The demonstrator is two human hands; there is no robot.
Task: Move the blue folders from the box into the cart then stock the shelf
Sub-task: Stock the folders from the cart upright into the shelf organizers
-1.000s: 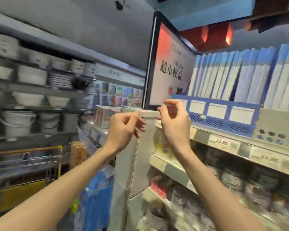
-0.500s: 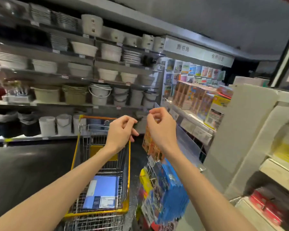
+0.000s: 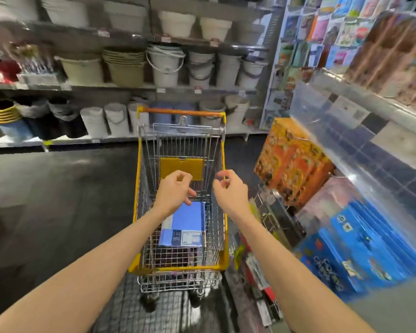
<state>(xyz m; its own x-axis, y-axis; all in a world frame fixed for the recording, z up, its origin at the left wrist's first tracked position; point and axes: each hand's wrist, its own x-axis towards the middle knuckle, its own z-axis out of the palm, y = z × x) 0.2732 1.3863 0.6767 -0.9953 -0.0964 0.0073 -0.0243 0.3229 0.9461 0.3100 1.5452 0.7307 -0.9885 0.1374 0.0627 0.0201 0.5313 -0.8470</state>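
The cart point(image 3: 178, 269) is now faced, not the shelf. The left hand point(image 3: 175, 192) and right hand point(image 3: 229, 192) are held over it, loosely curled and empty. One blue folder point(image 3: 190, 216) is left inside, likely picked up next

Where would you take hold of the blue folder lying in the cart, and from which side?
The folder lies flat on the wire floor of the cart, whose walls block any side approach. So reach straight down through the open top and grip its near short edge, the labelled end; bare wire before that edge probably leaves room for fingers to slip under.
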